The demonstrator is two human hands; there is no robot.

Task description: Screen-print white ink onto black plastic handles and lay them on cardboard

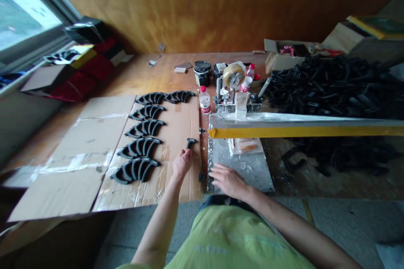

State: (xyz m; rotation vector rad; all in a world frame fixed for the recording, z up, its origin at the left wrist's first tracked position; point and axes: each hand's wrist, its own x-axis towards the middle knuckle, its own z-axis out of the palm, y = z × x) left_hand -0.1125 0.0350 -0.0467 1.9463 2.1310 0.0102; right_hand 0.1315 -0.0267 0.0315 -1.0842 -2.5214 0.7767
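Observation:
My left hand [182,164] is closed around the lower end of a black curved handle-like part [190,142], held over the right side of the cardboard sheet [179,122]. Its wider end points away from me. To its left, several fanned rows of matching black curved parts [139,147] lie on the cardboard. My right hand [229,181] hovers over or rests on the left edge of a grey metal plate [252,172], fingers stretched out and holding nothing. Whether it touches the plate I cannot tell.
A bar with a yellow edge [299,131] crosses above the plate. Behind it stand a clamp fixture [241,105], a tape roll [234,75], a bottle [205,101] and a black tub [202,73]. A big heap of black parts [318,88] fills the right. Boxes [78,69] stand left.

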